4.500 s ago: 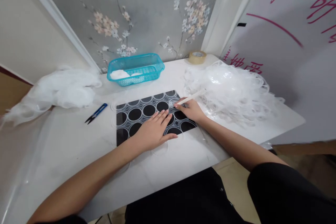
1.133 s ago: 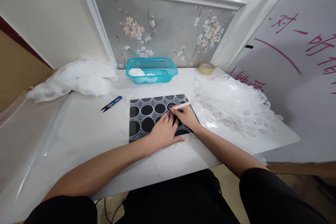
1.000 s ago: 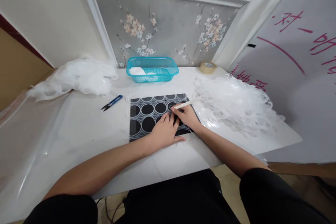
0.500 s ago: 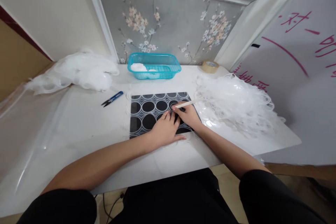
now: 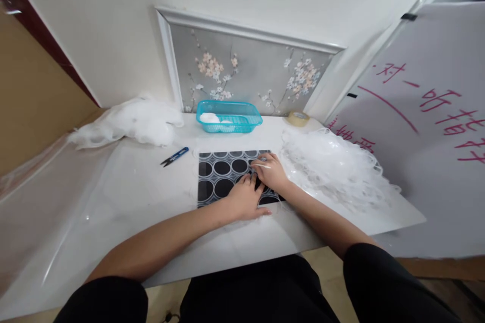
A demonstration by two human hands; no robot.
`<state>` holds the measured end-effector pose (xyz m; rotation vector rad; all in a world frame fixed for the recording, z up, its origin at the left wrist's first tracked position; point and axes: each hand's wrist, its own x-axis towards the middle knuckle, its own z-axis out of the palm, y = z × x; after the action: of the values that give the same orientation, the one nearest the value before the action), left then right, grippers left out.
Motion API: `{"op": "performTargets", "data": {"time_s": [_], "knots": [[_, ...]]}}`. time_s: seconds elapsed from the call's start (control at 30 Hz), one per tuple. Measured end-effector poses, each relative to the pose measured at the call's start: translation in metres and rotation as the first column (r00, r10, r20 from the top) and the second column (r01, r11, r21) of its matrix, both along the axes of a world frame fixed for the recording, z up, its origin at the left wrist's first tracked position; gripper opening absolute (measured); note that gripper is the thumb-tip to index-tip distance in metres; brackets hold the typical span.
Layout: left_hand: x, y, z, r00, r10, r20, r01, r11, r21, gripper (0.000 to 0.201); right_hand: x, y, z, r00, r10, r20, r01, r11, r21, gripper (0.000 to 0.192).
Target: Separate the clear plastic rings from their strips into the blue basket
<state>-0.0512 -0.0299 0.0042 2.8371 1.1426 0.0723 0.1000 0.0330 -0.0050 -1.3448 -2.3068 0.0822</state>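
Note:
A dark sheet (image 5: pixel 223 167) patterned with black ovals ringed in pale grey lies flat on the white table (image 5: pixel 151 222). Faint clear, rounded edges show along its left side. My left hand (image 5: pixel 244 199) rests palm down on the sheet's lower right part, fingers spread and thumb out to the right. Just beyond it, my right hand (image 5: pixel 273 174) is bent over the sheet's right side, with a slim white stick (image 5: pixel 263 165) in its fingers. The stick's tip is hidden by the hand. Left of the sheet lie blue-handled thread snips (image 5: pixel 175 156).
A turquoise plastic basket (image 5: pixel 229 126) with white round pieces stands at the back, by a roll of tape (image 5: pixel 298 118). Clear ring-edged plastic (image 5: pixel 333 166) is heaped on the right, white filmy material (image 5: pixel 132 123) on the left. A whiteboard (image 5: pixel 417 171) stands at right.
My view has tilted upward, so the table sits lower. My right hand has turned, its back now more toward me, and the stick shows much shorter. My left hand stays on the sheet.

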Motion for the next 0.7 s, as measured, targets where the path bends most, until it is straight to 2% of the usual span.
{"op": "performTargets", "data": {"time_s": [0.2, 0.5, 0.6, 0.7], "knots": [[-0.01, 0.007, 0.001, 0.999, -0.048, 0.009, 0.048, 0.999, -0.009, 0.085, -0.012, -0.002, 0.005, 0.994, -0.047, -0.095, 0.038, 0.995, -0.088, 0.014], [-0.011, 0.01, -0.006, 0.999, -0.048, 0.015, 0.048, 0.999, -0.003, 0.084, 0.002, -0.009, -0.012, 0.914, -0.123, -0.388, 0.046, 0.978, -0.201, 0.018], [-0.014, 0.011, -0.002, 0.997, -0.073, -0.004, 0.073, 0.997, 0.001, 0.081, 0.004, -0.006, -0.009, 0.895, -0.114, -0.432, 0.008, 0.971, -0.239, 0.015], [-0.022, 0.02, 0.007, 0.987, -0.161, -0.009, 0.161, 0.987, -0.01, 0.07, 0.007, -0.002, -0.001, 0.889, -0.095, -0.449, -0.037, 0.96, -0.276, 0.011]]}}
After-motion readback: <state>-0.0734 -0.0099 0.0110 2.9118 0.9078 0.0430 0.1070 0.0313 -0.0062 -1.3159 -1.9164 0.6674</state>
